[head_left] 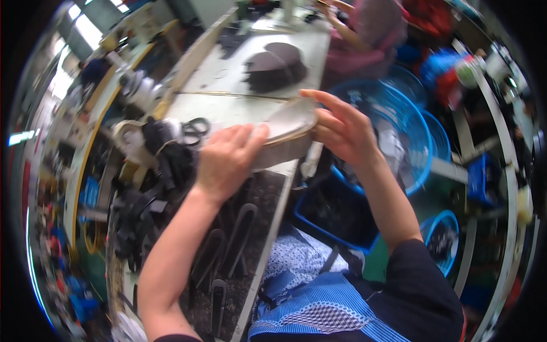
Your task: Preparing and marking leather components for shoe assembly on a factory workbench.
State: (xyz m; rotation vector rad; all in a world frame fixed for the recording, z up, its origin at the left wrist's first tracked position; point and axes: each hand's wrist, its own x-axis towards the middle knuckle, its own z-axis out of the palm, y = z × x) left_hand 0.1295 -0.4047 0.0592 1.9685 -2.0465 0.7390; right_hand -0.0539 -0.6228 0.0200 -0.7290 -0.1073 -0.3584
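Both hands close on a flat, oval shoe-sole piece [293,122], pale grey with a tan edge, held at the near edge of the workbench [228,74]. The left hand [225,162] lies palm-down over its near end, fingers pressed flat on the top and the thumb out of sight beneath. The right hand [342,128] grips the far end from the side, fingers curled around the rim with the index finger stretched across the upper edge. The piece tilts slightly, its underside just above a light block-like part [279,155]; whether they touch cannot be told.

Left of the hands, a heap of black straps [151,188] spills over the bench, and long dark U-shaped pieces [236,239] lie on a dark mat below the left forearm. Farther up the bench sits a stack of dark oval soles [276,65]. To the right, off the bench, stands a blue plastic basket [410,125], with another person's arm [350,31] at the far end.
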